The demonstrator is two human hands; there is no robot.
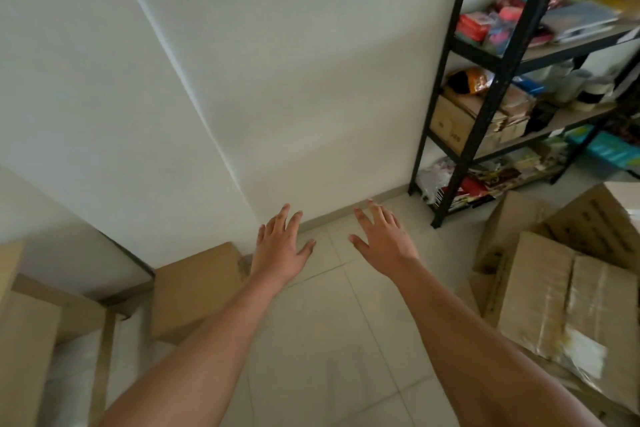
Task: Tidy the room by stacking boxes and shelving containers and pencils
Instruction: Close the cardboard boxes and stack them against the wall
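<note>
Both arms reached forward over the pale tiled floor (311,340), palms down. Left hand (280,246) had fingers spread and straight, holding nothing; right hand (382,241) the same, spread and empty. Neither touched a box.

Task looked early, judging by the layout. Plain brown cardboard box (197,291) sat on the floor by the white wall (277,80), just left of the left hand, with nothing stacked on it. More brown cardboard boxes (41,340) lay at the far left, partly cut off. A loose heap of taped brown cartons (561,288) leaned at odd angles on the right, unstacked. Black metal shelving unit (498,80) at the right already held mixed coloured packets and small cartons; no pencils or containers could be made out on the floor.

Nearest box: long axis seemed to run from the wall toward the camera, top face up, far end by the skirting. Exact shape was hard to tell through blur.
</note>
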